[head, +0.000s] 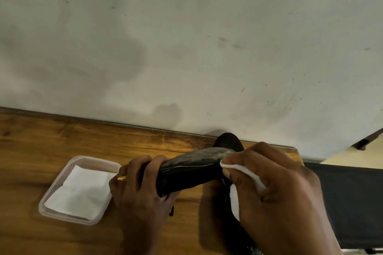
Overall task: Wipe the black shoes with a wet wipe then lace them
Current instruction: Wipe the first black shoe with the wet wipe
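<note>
A black shoe [190, 172] is lifted on its side above the wooden table [62, 136], its worn sole facing up. My left hand [141, 188] grips its left end, fingers curled over the top. My right hand [275, 188] pinches a white wet wipe [244, 174] and presses it against the shoe's right end. A second black shoe [228, 141] lies on the table behind and under the held one, mostly hidden. A bit of black lace [171, 212] shows below my left hand.
A shallow clear plastic tray [49, 211] holding folded white wipes [80, 192] sits on the table left of my left hand. A stained white wall [186, 47] rises right behind the table. A dark surface [352, 203] lies past the table's right edge.
</note>
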